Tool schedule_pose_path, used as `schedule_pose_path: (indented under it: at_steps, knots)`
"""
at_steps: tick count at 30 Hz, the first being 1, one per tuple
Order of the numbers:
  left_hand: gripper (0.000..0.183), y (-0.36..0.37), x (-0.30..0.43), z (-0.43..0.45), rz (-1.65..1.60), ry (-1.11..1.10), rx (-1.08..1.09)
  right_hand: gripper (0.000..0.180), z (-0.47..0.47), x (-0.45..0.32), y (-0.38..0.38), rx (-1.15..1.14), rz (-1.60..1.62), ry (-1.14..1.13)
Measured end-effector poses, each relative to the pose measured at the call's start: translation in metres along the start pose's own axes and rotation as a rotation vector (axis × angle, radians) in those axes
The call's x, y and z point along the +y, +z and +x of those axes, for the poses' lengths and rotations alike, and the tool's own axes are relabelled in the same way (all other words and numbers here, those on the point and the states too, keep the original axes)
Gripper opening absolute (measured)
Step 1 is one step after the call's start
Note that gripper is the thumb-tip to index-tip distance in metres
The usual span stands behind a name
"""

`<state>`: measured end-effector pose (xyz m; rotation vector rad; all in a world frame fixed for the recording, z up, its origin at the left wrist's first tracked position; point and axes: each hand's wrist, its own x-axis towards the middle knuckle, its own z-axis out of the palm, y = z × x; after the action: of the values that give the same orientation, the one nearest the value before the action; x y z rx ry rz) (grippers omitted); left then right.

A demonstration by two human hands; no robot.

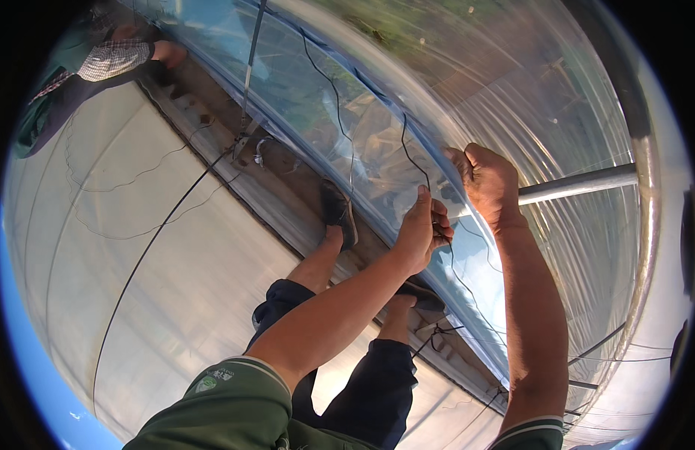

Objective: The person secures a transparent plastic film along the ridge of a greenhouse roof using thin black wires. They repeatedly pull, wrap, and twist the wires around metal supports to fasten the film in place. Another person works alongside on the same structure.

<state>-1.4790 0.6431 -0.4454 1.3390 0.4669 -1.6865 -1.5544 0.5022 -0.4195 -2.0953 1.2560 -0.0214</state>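
Observation:
Near the middle right of the head view, my left hand [423, 230] is closed around a thin dark wire [406, 140], which runs above and below the fist. To its right and a little higher, my right hand [488, 180] pinches the folded edge of a clear plastic film [370, 135]. Its fingertips are partly hidden by the hand and the fold. The film stretches diagonally from the upper left to the lower right. Another dark wire [337, 107] lies along the film further to the left.
A metal pipe [578, 183] runs behind the film at right. My shoes [339, 211] stand in a narrow gutter [285, 160] beside a pale film roof [173, 236]. A black cord [156, 230] crosses that roof. At upper left a co-worker's hand [170, 53] rests near the gutter.

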Motion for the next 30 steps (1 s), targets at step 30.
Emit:
schedule_pose_path:
  at_steps: [30]
  knots:
    - [0.059,0.014,-0.112,-0.017,-0.002,-0.039,0.161,0.05,-0.202,0.164,0.007,0.298,0.153,0.159]
